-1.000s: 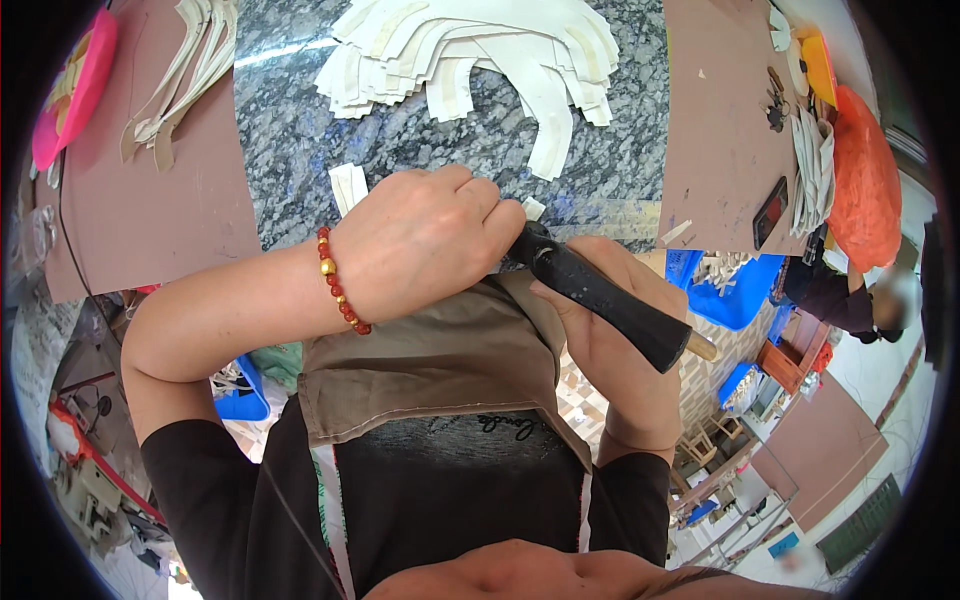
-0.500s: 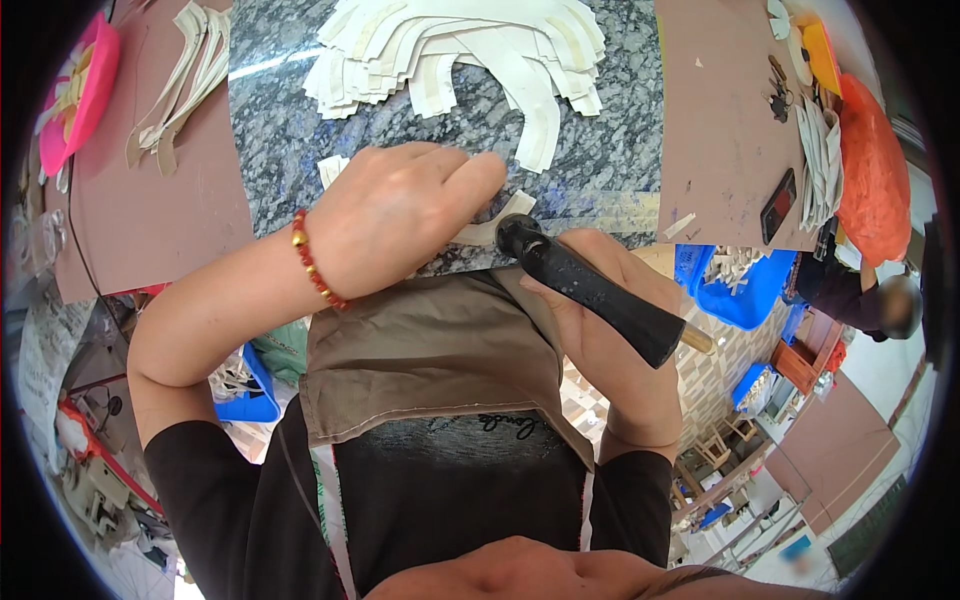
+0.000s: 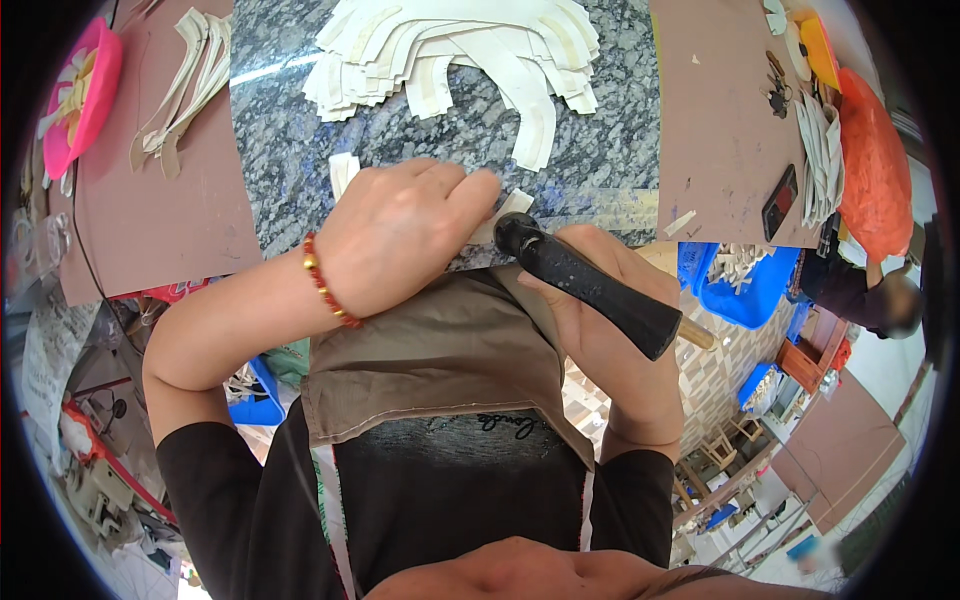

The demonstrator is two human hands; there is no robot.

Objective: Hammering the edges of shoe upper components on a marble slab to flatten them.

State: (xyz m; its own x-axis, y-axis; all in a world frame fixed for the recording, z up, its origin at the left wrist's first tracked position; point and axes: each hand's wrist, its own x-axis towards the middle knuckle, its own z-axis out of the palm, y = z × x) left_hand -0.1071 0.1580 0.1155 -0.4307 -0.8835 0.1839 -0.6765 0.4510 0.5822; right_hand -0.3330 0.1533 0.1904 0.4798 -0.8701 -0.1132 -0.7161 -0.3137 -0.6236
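My right hand (image 3: 610,275) is closed round a hammer (image 3: 600,282) with a long black head and a pale wooden handle. One round end of the head rests over a curved cream strip (image 3: 515,203) near the front edge of a grey stone slab (image 3: 590,140). My left hand (image 3: 405,235), with a red beaded bracelet at the wrist, lies curled over the strip, its fingertips mostly hidden. Another white end (image 3: 343,172) shows beyond this hand; whether it is the same piece I cannot tell. Farther back lies a fanned pile of curved white pieces (image 3: 430,45).
Brown board flanks the slab. At left are a pink basket (image 3: 98,95) and loose curved strips (image 3: 190,80); at right, a phone (image 3: 778,204), keys (image 3: 777,88), stacked white pieces (image 3: 820,160) and a red bag (image 3: 872,160). Below stands a blue crate (image 3: 750,305). Another person (image 3: 850,290) is at far right.
My left hand has shifted slightly down. The cream strip moves a little with it, and the hammer head stays over the strip, almost unmoved.
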